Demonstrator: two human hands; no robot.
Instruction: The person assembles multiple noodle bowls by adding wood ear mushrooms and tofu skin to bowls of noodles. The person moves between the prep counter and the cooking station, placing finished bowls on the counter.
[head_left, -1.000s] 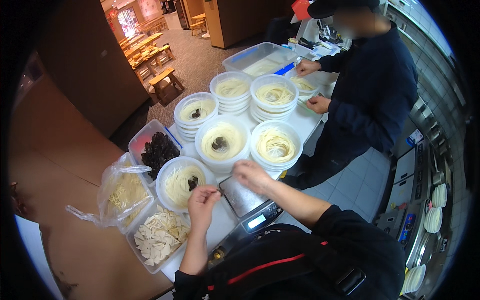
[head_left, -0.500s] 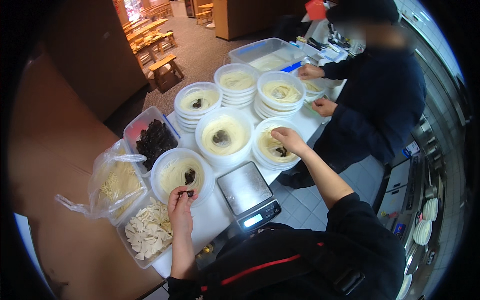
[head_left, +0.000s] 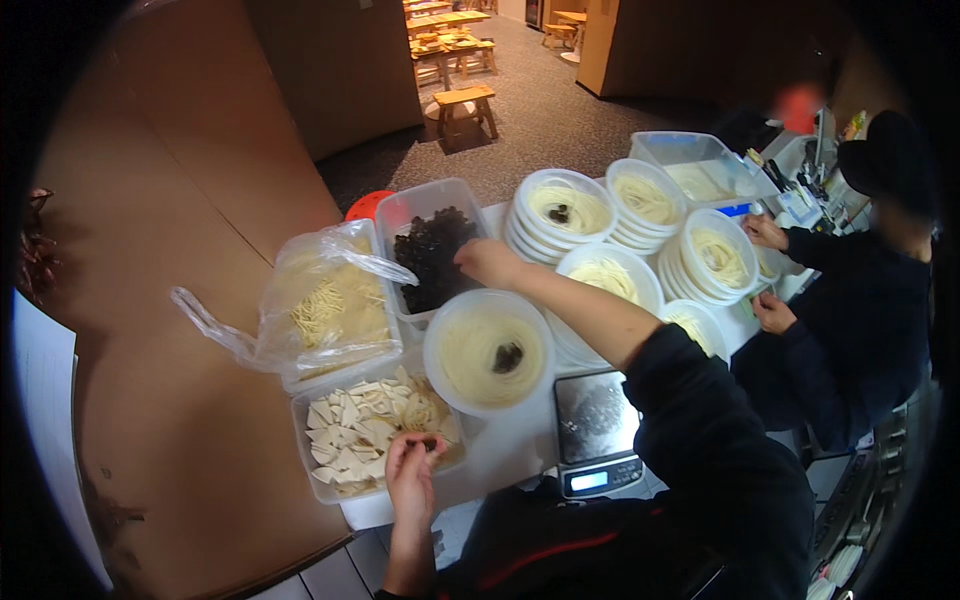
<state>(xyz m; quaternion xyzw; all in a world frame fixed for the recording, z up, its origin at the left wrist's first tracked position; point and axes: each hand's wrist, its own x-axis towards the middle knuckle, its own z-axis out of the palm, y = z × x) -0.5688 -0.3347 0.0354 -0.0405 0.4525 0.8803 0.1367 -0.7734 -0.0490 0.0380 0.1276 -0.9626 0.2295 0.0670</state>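
Step in hand reads as picking dark frilly pieces (head_left: 432, 243) out by hand; they sit in the clear tub (head_left: 392, 212) behind the near bowl. Left to right: keep the twisted end of the plastic bag (head_left: 283, 338) off the tub, it laps the left rim. Hold the left hand (head_left: 412, 478) steady over the white slices (head_left: 345, 440) so nothing drops in among them. I'd take small loose pinches from the tub and lift clear before crossing the near bowl (head_left: 490, 407), where a dark clump (head_left: 508, 357) lies on pale strands. Right forearm reaches across the bowl behind, so keep the sleeve up off its strands. Grip: left is a narrow pinch, thumb against fingertips, a small dark piece between. Right hand (head_left: 492, 265) has fingers curled down at the tub's right side, at the dark pieces; can't tell if it has closed on any
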